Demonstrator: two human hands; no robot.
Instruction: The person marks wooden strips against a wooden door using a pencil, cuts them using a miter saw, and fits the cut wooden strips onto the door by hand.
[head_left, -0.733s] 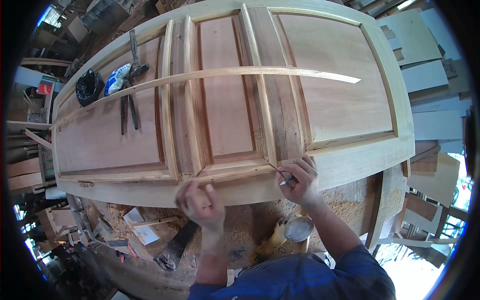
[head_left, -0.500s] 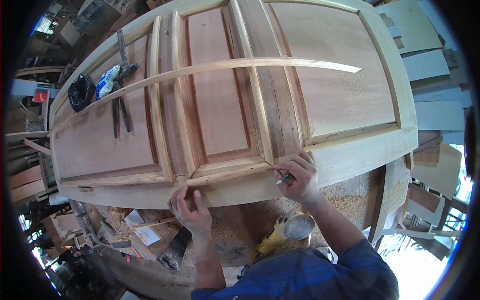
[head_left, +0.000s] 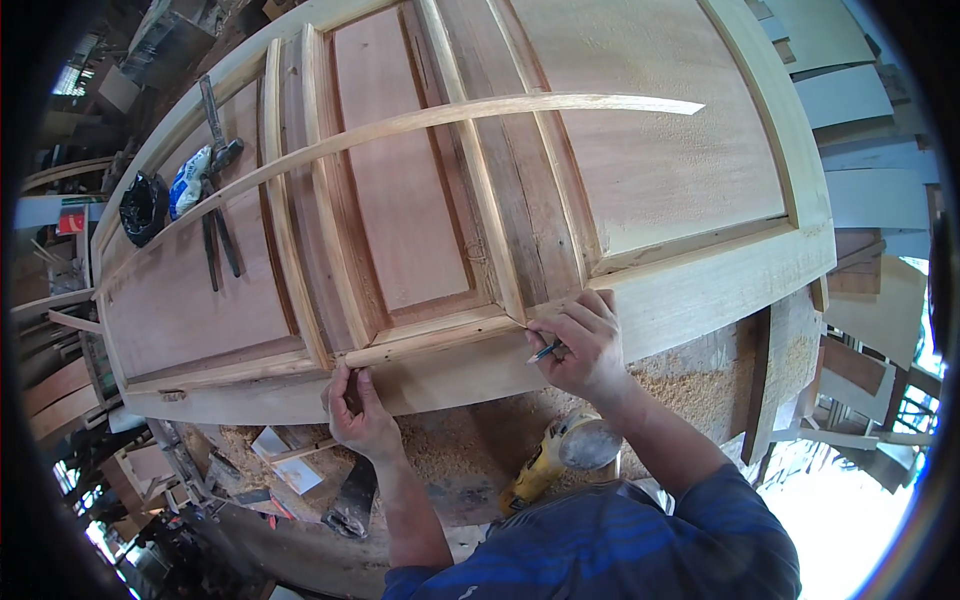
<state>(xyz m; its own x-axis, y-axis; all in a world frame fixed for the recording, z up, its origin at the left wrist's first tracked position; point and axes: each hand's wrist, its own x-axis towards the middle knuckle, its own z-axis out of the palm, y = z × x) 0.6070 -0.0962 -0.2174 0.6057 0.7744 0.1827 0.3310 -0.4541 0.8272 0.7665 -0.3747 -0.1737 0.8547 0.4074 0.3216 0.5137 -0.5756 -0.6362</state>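
A panelled wooden door (head_left: 700, 295) lies flat before me, with a short moulding strip (head_left: 430, 341) along the near edge of its middle panel. My left hand (head_left: 362, 418) pinches at the strip's left end, thumb and forefinger close together. At the other end, by the corner joint, my right hand (head_left: 585, 345) has its fingertips against the wood. A thin dark pencil (head_left: 545, 350) with a pale tip is tucked in its curled fingers, pointing toward me. Small dark spots show along the strip's top.
A long thin wooden strip (head_left: 400, 122) lies across the door. On the left panel are a hammer (head_left: 214, 120), pincers (head_left: 220, 245), a black plastic bag (head_left: 143, 207) and a blue-white bag (head_left: 189, 183). A yellow power tool (head_left: 535, 470) rests on the sawdust-covered bench below.
The view has shifted, so door and hands appear slightly further left. My left thumb has closed in toward the forefinger at the strip's end. The right hand still holds the pencil.
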